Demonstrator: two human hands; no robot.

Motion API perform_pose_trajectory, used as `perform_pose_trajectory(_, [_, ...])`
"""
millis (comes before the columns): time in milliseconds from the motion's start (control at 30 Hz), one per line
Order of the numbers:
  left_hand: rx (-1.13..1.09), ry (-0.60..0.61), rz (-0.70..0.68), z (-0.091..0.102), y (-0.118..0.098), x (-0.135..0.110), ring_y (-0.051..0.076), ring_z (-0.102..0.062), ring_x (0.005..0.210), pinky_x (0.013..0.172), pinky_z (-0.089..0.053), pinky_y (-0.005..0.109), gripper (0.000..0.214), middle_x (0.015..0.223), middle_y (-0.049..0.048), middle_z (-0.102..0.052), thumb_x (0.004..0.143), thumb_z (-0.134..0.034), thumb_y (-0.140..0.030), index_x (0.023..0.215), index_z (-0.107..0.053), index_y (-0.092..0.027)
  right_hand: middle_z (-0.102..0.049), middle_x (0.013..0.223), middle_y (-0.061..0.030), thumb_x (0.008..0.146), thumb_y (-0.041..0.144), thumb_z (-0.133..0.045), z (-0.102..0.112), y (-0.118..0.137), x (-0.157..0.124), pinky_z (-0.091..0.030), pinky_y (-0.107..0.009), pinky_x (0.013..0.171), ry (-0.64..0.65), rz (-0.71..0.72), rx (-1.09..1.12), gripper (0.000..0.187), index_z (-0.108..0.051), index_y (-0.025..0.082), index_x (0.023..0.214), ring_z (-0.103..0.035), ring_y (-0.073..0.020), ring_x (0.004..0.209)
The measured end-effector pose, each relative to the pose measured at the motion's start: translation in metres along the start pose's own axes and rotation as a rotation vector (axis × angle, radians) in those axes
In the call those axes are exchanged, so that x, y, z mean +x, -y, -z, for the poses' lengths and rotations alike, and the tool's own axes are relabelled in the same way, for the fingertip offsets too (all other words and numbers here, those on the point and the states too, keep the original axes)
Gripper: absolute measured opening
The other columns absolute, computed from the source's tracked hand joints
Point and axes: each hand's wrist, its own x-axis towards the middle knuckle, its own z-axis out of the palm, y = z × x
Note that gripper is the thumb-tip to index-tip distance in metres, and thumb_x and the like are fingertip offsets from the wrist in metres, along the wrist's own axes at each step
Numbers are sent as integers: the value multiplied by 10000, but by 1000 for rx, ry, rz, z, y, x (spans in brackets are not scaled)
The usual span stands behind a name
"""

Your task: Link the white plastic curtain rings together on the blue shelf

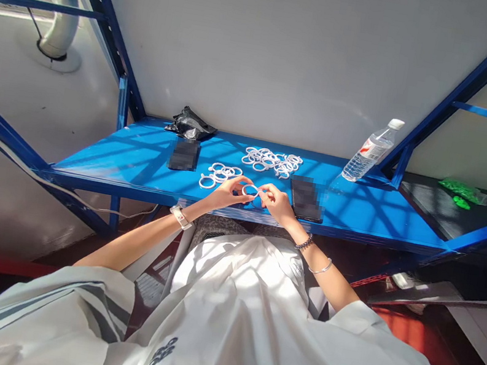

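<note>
Between my two hands, just above the front edge of the blue table (pixel 134 167), is a white ring (pixel 251 185). My left hand (pixel 231 192) pinches its left side between thumb and fingers. On its right side, the fingertips of my right hand (pixel 278 203) are closed on it too. A small group of similar white rings (pixel 221 172) lies just beyond my left hand. Farther back in the middle is a larger heap of white rings (pixel 270 161). Close to my right hand lies a dark phone-like slab (pixel 306 199), partly blurred out.
A clear water bottle (pixel 369 154) with a white cap stands at the back right. At the back left sits a crumpled black plastic bag (pixel 191 124), with a dark blurred rectangle (pixel 184 155) before it. Blue metal posts (pixel 110 29) frame the table. Green items (pixel 461 191) lie beyond, on the right.
</note>
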Motion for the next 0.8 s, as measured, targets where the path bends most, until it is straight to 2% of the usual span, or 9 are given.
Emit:
perform_pose_trajectory(133, [-2,-10,2,0,1,0,152,-645,667,598,-468,239,521,725,-22,-622,764,-719,-493,1151,-548,-190,-622,595,39,936,506,-488,1,2,0,-412,-248,593,0,4,-18,324,-612,221,1027,-589,-136,555])
perform_pose_trajectory(667, [2,21,-30,0,2,1,143,-615,654,640,-474,256,540,708,-18,-629,752,-740,-477,1158,-562,-169,-600,585,49,934,444,-492,2,6,-1,-402,-240,608,3,17,4,235,-546,227,864,-577,-127,559])
perform_pose_trajectory(800, [13,22,-23,0,1,1,144,-619,661,638,-480,256,542,729,-12,-634,761,-729,-489,1166,-558,-173,-601,583,48,931,451,-489,2,6,-1,-402,-239,600,1,15,1,241,-558,226,880,-579,-128,556])
